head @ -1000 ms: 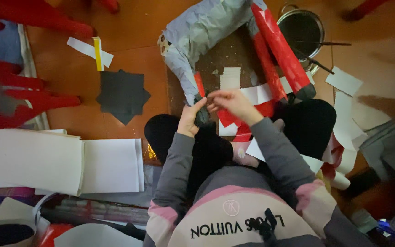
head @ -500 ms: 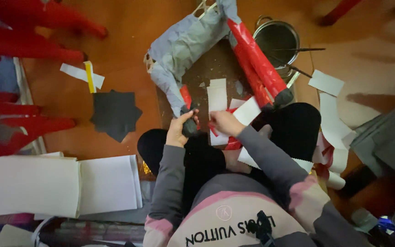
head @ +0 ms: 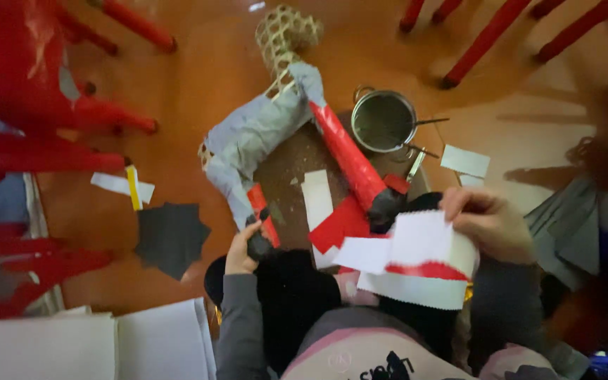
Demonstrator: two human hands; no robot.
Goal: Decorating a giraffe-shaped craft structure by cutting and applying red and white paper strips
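Note:
My left hand (head: 242, 243) grips the dark lower end of a paper-covered mesh figure (head: 255, 137) lying on the orange floor. The figure is wrapped in grey paper on one limb and red paper (head: 346, 158) on the other. My right hand (head: 488, 224) is raised and holds a sheet of white paper with a red strip (head: 416, 260) close to the camera. Loose white and red paper pieces (head: 328, 211) lie between the figure's limbs on a brown board.
A metal pot (head: 383, 121) stands behind the figure, with scissors (head: 416, 162) beside it. A black star-shaped paper (head: 170, 238) and a white strip with yellow tape (head: 124, 186) lie left. Red chair legs (head: 43, 105) crowd the left and top. White sheets (head: 93, 345) lie bottom left.
My right hand has left the figure and lifted a white and red paper sheet up to the right. The view has tilted up, showing the figure's mesh top.

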